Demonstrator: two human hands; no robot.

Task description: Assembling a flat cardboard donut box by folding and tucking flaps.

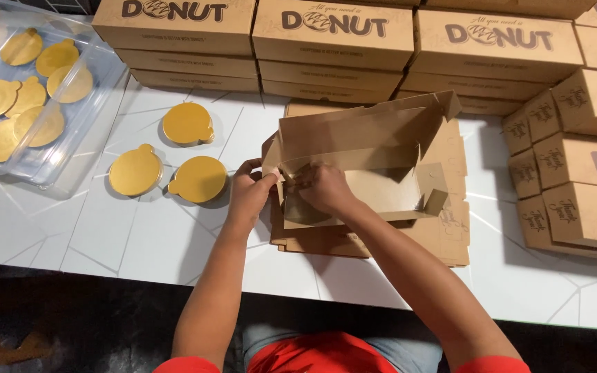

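1. Cardboard, half folded: a brown box blank [361, 162] stands partly raised on a stack of flat blanks [443, 238] on the white table [139, 235], just in front of the person
2. The left hand [249, 193] pinches the box's left end wall from outside, thumb on the rim; the right hand [323, 188] reaches inside that same corner, fingers curled and pressing a flap down against the floor of the box
3. To do this fold well, I judge the outer hand should keep the wall upright while the inner fingers run the flap along its crease (the far right flap is unfolded yet), so the corner ends square
4. A clear plastic tray [70, 145] at the far left holds many round gold cake boards [19, 103], overlapping loosely; three more gold discs [188, 124] lie on the table beside it, apart from the box
5. Finished closed boxes [333, 38] are stacked along the back and at the right; what they hold cannot be seen
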